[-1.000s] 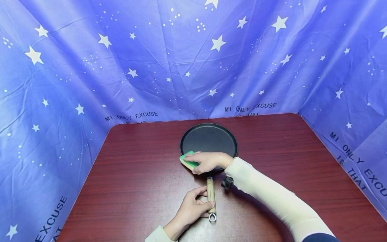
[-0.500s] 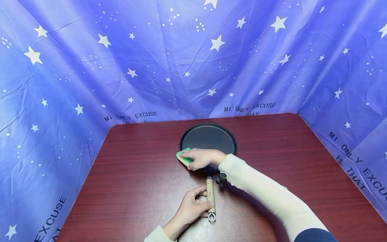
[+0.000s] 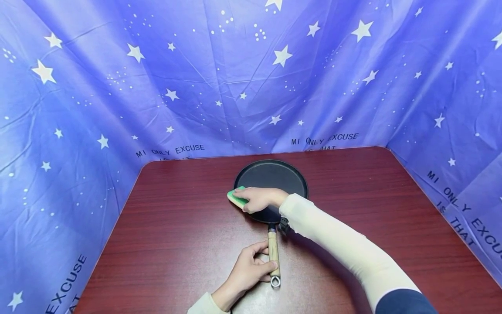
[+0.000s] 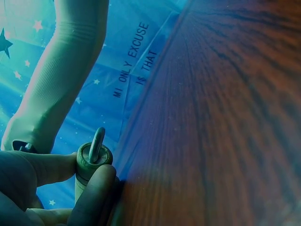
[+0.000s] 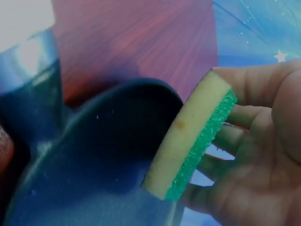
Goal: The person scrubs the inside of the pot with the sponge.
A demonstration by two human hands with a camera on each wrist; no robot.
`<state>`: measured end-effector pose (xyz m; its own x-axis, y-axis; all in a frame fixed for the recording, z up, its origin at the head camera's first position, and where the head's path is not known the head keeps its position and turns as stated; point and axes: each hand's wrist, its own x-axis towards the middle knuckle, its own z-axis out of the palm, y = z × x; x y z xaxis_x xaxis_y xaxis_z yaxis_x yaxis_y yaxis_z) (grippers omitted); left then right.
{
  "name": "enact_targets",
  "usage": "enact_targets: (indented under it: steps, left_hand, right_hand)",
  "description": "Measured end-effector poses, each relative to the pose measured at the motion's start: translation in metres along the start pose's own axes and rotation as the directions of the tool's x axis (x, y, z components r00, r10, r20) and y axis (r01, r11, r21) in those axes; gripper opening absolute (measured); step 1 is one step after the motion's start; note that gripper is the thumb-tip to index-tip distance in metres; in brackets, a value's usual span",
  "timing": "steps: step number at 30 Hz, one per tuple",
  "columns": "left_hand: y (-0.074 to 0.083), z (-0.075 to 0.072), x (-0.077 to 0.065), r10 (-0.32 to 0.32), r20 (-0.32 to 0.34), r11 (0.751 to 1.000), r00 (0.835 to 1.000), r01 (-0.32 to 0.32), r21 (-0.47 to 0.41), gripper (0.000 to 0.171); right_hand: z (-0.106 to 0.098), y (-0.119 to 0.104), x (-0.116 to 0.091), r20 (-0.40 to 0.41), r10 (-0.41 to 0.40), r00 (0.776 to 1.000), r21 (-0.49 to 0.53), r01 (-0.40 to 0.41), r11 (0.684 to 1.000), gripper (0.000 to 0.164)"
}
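A round black frying pan lies on the table, its wooden handle pointing toward the person. My left hand grips that handle near its end, thumb on one side and fingers on the other; the left wrist view shows the metal hanging ring at its tip. With my right hand I hold a green and yellow sponge at the left rim of the pan. In the right wrist view the sponge is pinched between thumb and fingers, yellow side toward the pan.
A dark red wooden table bears the pan. Behind it and at both sides hangs a blue curtain with white stars and lettering. The right sleeve crosses above the table, with a small black camera at the wrist.
My right hand has moved the sponge along the pan's left rim, away from the person and slightly left. The left hand and the pan have stayed in place.
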<state>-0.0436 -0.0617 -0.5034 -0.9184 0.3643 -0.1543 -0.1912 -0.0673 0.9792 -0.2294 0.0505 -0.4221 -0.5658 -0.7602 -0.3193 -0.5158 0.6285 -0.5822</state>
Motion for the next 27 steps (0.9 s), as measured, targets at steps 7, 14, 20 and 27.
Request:
enact_targets:
  steps: [7,14,20,27]
  left_hand:
    - [-0.001,0.001,0.000,0.000,-0.007,1.000,1.000,0.000,-0.004,0.063]
    - [0.000,0.001,0.000,0.005,-0.001,1.000,1.000,-0.005,-0.009,0.064]
    - [0.000,0.001,-0.001,0.001,-0.001,1.000,1.000,-0.001,-0.006,0.064]
    - [0.001,0.001,0.000,-0.002,-0.013,1.000,1.000,0.002,-0.008,0.065]
  right_hand:
    - [-0.003,0.015,0.008,-0.021,-0.007,1.000,-0.033,0.007,0.999,0.068]
    - [-0.009,0.023,0.013,-0.037,-0.013,0.999,-0.040,0.011,0.999,0.069]
    - [-0.013,0.032,0.018,-0.074,0.002,0.997,-0.086,-0.008,0.996,0.069]
    - [-0.018,0.036,0.023,-0.087,0.022,0.996,-0.133,-0.033,0.991,0.068]
